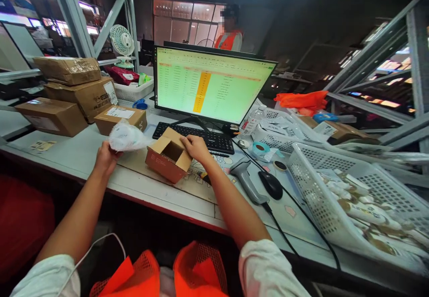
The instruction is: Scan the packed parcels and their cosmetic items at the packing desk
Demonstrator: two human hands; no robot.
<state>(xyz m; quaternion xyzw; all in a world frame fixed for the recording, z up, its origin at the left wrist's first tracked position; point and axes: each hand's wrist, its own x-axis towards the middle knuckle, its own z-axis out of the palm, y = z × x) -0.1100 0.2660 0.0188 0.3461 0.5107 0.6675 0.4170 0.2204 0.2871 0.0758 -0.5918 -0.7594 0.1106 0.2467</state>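
Left grip [106, 159] clamped on a translucent wrapped item [125, 137], thumb and fingers closed about its lower left end. The item is held up over the near part of the surface [140, 181], its narrower end pointing toward the right grip [193, 147]. The right grip is closed on a rear right flap of a small brown box [164, 166], thumb and fingers together on the cardboard. The box stands between the two grips, top flaps parted and interior visible, dark inside. Whether the box bears fully on the surface cannot be determined.

Directly beyond the left grip: a labelled carton [120, 117], standing on the surface just behind the wrapped item. Further left of that grip: a plain-sided carton [53, 116], with two stacked cartons behind it.

Just beyond the right grip: a black keyboard [217, 141], then a monitor [214, 87] displaying a spreadsheet with one orange column. Below the right grip, partly hidden by the forearm: a yellow and black tool [203, 176], type not legible. To the right of the right grip, in order: a grey handheld scanner [248, 181], a black mouse [271, 185] and a white perforated basket [311, 198] containing wrapped goods.
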